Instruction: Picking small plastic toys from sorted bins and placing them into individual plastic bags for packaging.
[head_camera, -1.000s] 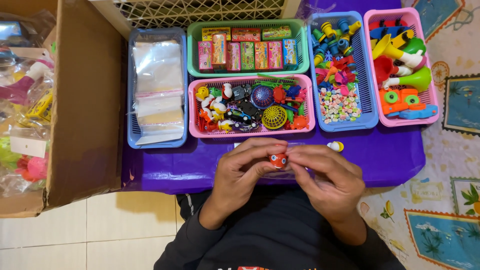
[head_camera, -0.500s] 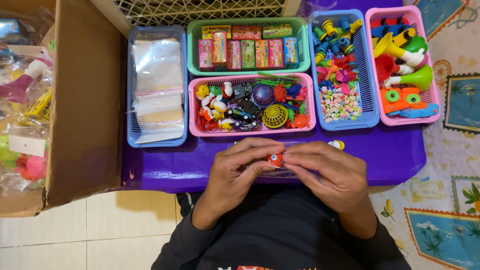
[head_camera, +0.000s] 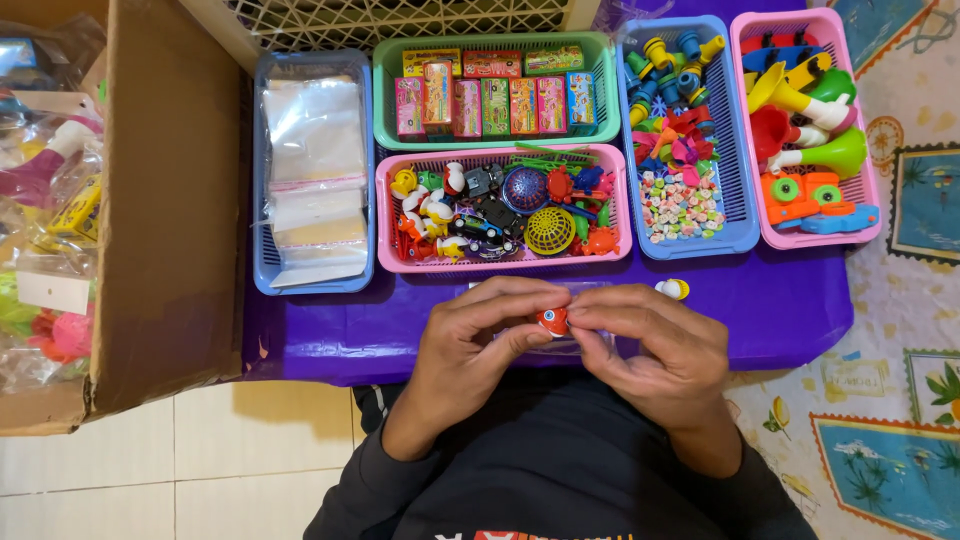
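Note:
A small round orange-red toy (head_camera: 552, 321) with a white eye is pinched between the fingertips of my left hand (head_camera: 470, 350) and my right hand (head_camera: 655, 345), just above the near edge of the purple table cover (head_camera: 330, 330). A clear plastic bag (head_camera: 585, 340) lies under my fingers and is mostly hidden. A small yellow and white toy (head_camera: 673, 289) rests on the cover just beyond my right hand.
Baskets line the back: a blue basket (head_camera: 262, 170) of clear bags, a green basket (head_camera: 385, 100) of small boxes, a pink basket (head_camera: 385, 215) of mixed toys, another blue basket (head_camera: 738, 180), and a pink basket (head_camera: 868, 190) of horns. An open cardboard box (head_camera: 170, 200) stands left.
My hands have shifted very slightly and my fingers have adjusted around the orange-red toy. Nothing else has moved.

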